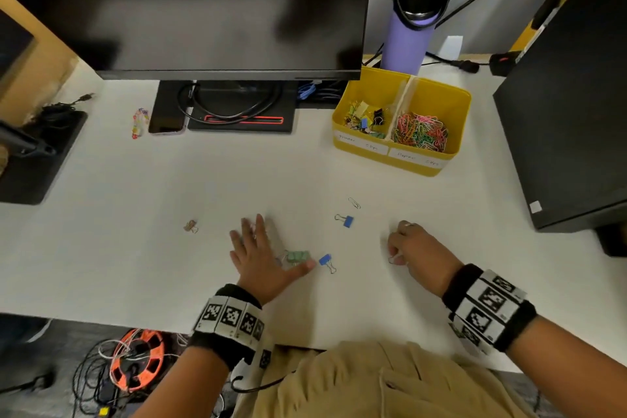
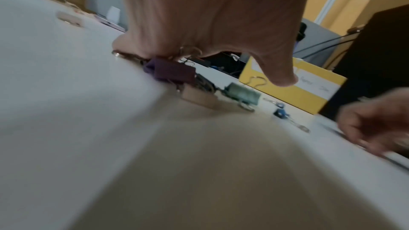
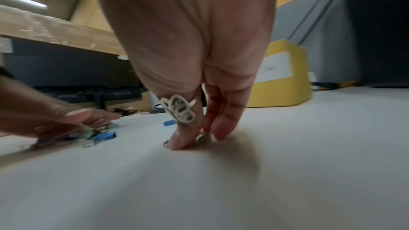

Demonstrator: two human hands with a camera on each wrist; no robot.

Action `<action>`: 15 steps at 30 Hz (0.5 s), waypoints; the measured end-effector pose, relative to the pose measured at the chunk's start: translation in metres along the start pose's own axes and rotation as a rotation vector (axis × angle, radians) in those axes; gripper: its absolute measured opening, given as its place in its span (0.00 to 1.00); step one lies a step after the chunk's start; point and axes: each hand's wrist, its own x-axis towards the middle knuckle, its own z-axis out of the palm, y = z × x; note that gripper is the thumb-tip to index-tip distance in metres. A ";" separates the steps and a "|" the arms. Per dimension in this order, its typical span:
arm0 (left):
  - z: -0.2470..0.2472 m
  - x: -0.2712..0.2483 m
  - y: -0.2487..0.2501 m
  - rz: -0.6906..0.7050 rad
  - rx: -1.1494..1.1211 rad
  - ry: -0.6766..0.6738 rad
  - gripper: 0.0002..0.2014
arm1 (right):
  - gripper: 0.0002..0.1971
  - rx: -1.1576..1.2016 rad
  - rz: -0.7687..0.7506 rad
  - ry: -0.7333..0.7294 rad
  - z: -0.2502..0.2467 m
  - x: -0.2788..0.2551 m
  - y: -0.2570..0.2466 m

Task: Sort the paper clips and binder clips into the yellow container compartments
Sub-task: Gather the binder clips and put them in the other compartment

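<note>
A white counter [image 1: 169, 180] carries everything, with a dark monitor [image 1: 203, 3] along its far edge and a purple bottle [image 1: 407, 41] standing behind the yellow container [image 1: 400, 163] at the far right. The container has two compartments: the left one holds binder clips [image 1: 364, 119] and the right one a heap of coloured paper clips [image 1: 420, 131], each with a white label on the front wall. The left hand [image 1: 259, 253] lies flat on the counter near the front middle, fingers straight and spread, thumb out to the right, pressing down over a cluster of clips; the left wrist view shows a purple binder clip [image 2: 171, 72] and a tan one [image 2: 199, 98] under its palm edge. A green binder clip [image 1: 298, 256] sits just beside the thumb, and a blue binder clip [image 1: 326, 261] lies just past the thumb tip. The right hand [image 1: 419, 249], well apart to the right, has its fingers curled down to the counter, pinching a small wire clip [image 3: 200, 138] between thumb and fingertips; its kind is too blurred to tell. Another blue binder clip [image 1: 345, 220] and a silver paper clip [image 1: 354, 203] lie between the hands and the container, and a tan binder clip [image 1: 191, 226] lies alone to the left.
</note>
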 end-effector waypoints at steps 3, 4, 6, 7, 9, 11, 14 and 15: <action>0.009 -0.006 0.011 0.077 0.001 -0.023 0.68 | 0.09 -0.071 -0.151 0.027 0.005 0.017 -0.022; 0.012 -0.007 0.012 0.098 0.019 -0.033 0.69 | 0.10 -0.054 -0.192 0.027 0.005 0.023 -0.028; 0.013 -0.006 0.009 0.140 0.068 -0.053 0.71 | 0.21 -0.071 -0.265 -0.009 0.007 0.034 -0.035; 0.013 -0.005 0.006 0.169 0.100 -0.058 0.74 | 0.27 -0.131 -0.306 -0.045 0.007 0.040 -0.037; 0.008 -0.004 -0.002 0.225 0.190 -0.055 0.77 | 0.34 -0.210 -0.376 -0.095 0.010 0.048 -0.042; -0.002 -0.006 -0.009 0.235 0.247 -0.056 0.74 | 0.35 -0.209 -0.391 -0.139 0.016 0.051 -0.049; -0.019 -0.008 -0.016 0.257 0.315 -0.060 0.66 | 0.37 -0.138 -0.388 -0.203 0.026 0.048 -0.065; -0.024 -0.008 -0.017 0.267 0.333 -0.061 0.64 | 0.39 -0.149 -0.395 -0.230 0.028 0.047 -0.071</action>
